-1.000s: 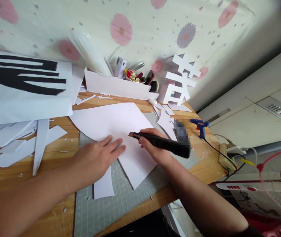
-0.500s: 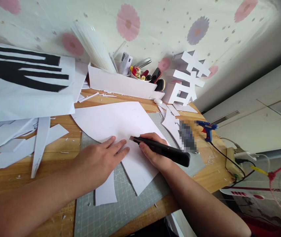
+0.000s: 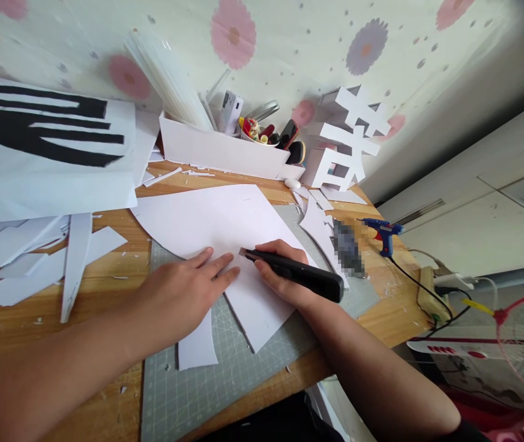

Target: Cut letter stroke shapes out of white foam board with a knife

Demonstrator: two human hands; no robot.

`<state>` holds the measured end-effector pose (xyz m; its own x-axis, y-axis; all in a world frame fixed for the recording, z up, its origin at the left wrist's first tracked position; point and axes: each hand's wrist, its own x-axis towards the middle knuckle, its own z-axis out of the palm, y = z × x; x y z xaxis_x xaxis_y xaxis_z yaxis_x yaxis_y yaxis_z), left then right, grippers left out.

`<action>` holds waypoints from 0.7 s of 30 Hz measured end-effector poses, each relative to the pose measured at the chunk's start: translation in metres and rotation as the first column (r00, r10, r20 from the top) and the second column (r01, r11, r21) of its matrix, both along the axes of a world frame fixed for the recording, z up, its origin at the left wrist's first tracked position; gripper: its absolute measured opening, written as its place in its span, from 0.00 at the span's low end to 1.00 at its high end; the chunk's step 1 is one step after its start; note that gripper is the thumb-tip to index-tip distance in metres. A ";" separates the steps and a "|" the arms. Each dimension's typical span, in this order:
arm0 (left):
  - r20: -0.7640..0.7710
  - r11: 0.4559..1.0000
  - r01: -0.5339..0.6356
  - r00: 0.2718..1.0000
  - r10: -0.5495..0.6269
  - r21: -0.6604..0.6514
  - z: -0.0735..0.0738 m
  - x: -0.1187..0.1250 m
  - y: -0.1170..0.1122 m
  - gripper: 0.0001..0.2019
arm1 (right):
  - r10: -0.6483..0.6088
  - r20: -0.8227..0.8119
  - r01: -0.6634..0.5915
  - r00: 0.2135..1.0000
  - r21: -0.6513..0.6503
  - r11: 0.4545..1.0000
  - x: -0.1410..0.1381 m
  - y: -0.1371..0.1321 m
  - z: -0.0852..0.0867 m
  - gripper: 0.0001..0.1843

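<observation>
A large white foam board sheet (image 3: 211, 215) with a curved left edge lies over a grey cutting mat (image 3: 183, 399). My left hand (image 3: 192, 288) rests flat on it, fingers stretched out and spread, near the sheet's lower left edge. A black utility knife (image 3: 301, 273) is gripped in my right hand (image 3: 283, 270). Its blade tip points left and meets or hovers just over the board, close to my left fingertips; I cannot tell which. Under my left wrist sits a small curved white offcut (image 3: 198, 345) on the mat.
White offcuts (image 3: 27, 264) pile up at left beside a sheet with black lettering (image 3: 45, 123). A white organizer box (image 3: 225, 150) and a white built-up character (image 3: 347, 141) stand at the back. A blue glue gun (image 3: 385, 233) and a power strip (image 3: 430, 294) lie at right.
The knife's rear end has swung slightly down and left relative to the board. My left hand stays in place on the sheet. The whole view has shifted a little.
</observation>
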<state>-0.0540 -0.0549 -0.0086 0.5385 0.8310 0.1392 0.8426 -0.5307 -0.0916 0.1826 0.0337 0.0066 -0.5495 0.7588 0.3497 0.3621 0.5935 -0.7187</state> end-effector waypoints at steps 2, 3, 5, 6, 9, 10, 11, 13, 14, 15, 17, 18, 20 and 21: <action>-0.003 1.000 -0.011 1.000 0.011 -0.026 0.000 0.000 0.001 0.34 | 0.017 0.015 -0.017 1.000 -0.014 1.000 0.001 0.000 0.002 0.07; 0.000 0.999 -0.014 1.000 0.014 -0.030 -0.001 -0.001 0.001 0.34 | 0.026 0.025 -0.025 0.999 -0.024 0.999 0.002 0.000 0.003 0.07; 0.024 1.000 -0.001 1.000 0.001 -0.015 -0.003 -0.002 0.003 0.31 | 0.038 0.043 -0.037 0.998 -0.042 0.998 0.005 -0.001 0.006 0.07; 0.042 1.000 0.014 0.999 -0.014 0.004 -0.004 -0.003 0.004 0.28 | 0.039 0.049 -0.037 0.998 -0.048 0.998 0.008 -0.003 0.007 0.07; 0.081 0.998 0.042 0.996 -0.045 0.041 -0.009 -0.005 0.008 0.22 | 0.037 0.061 -0.034 0.997 -0.053 0.998 0.016 -0.011 0.011 0.06; 0.102 0.999 0.036 0.994 -0.039 0.037 -0.011 -0.006 0.009 0.22 | 0.035 0.066 -0.032 0.997 -0.053 0.998 0.019 -0.014 0.013 0.05; 0.131 0.999 0.027 0.991 -0.030 0.026 -0.013 -0.007 0.010 0.22 | 0.034 0.073 -0.030 0.997 -0.054 0.998 0.022 -0.018 0.014 0.05; 0.186 1.000 0.016 0.982 -0.016 0.001 -0.016 -0.009 0.010 0.22 | 0.036 0.090 -0.030 0.995 -0.057 0.998 0.030 -0.025 0.017 0.05; 0.198 1.000 0.013 0.980 -0.011 -0.007 -0.017 -0.009 0.010 0.23 | 0.038 0.097 -0.032 0.995 -0.058 0.998 0.033 -0.029 0.019 0.06; 0.195 1.000 0.010 0.981 -0.008 -0.010 -0.017 -0.010 0.010 0.23 | 0.041 0.100 -0.036 0.994 -0.058 0.998 0.037 -0.033 0.020 0.06; 0.171 1.000 0.001 0.985 -0.001 -0.002 -0.016 -0.010 0.010 0.23 | 0.044 0.098 -0.039 0.994 -0.052 0.998 0.045 -0.041 0.023 0.05; 0.162 1.000 -0.007 0.987 0.006 0.005 -0.014 -0.010 0.010 0.23 | 0.042 0.096 -0.038 0.994 -0.045 0.998 0.049 -0.045 0.024 0.05; 0.159 1.000 -0.009 0.987 0.006 0.016 -0.011 -0.010 0.011 0.23 | 0.045 0.099 -0.043 0.994 -0.030 0.999 0.057 -0.052 0.024 0.04; 0.163 1.000 -0.006 0.987 0.003 0.019 -0.010 -0.010 0.011 0.23 | 0.049 0.101 -0.047 0.994 -0.022 0.999 0.061 -0.056 0.024 0.04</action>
